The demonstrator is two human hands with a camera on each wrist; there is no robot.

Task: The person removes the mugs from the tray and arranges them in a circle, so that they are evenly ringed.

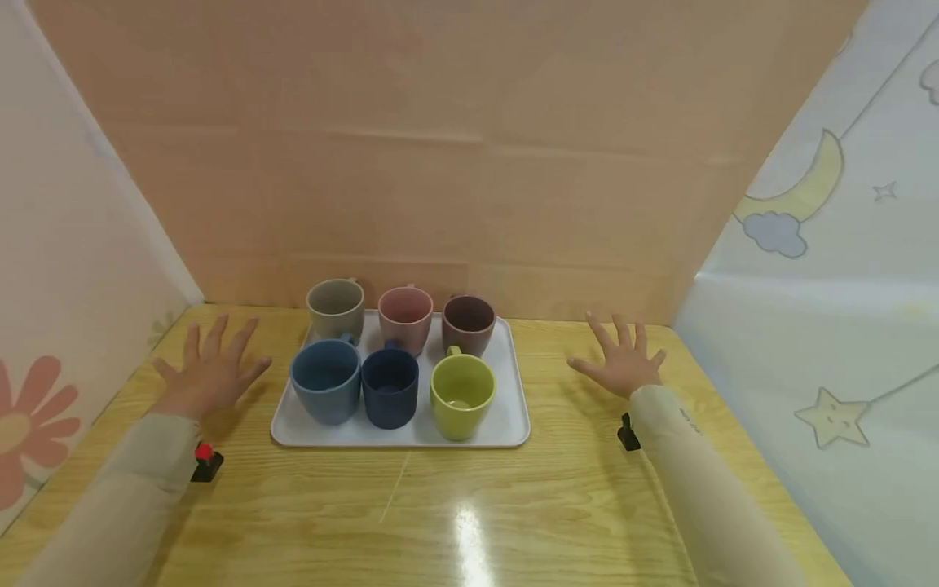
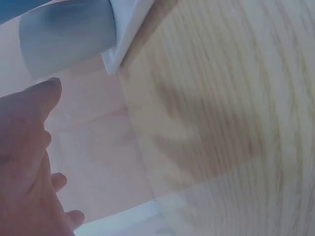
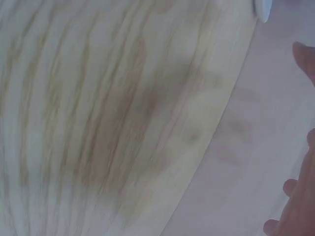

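Observation:
Two rows of mugs stand upright on a white tray [image 1: 519, 399]. In the back row are a grey mug [image 1: 335, 310], a pink mug [image 1: 406, 319] and a brown mug [image 1: 468, 326]. The front row has a light blue mug [image 1: 326, 383], a navy mug [image 1: 390, 389] and a yellow-green mug [image 1: 460, 399]. My left hand [image 1: 209, 371], fingers spread and holding nothing, is left of the tray, nearest the light blue mug. To the tray's right, my right hand [image 1: 623, 363] is also spread and holds nothing. Each wrist view shows that hand's shadow on the wood.
The wooden table [image 1: 330, 514] meets a tan paper-covered wall [image 1: 469, 204] close behind the tray. Side panels with printed patterns rise at both edges, a flower [image 1: 22, 428] on the left and a moon [image 1: 803, 183] on the right.

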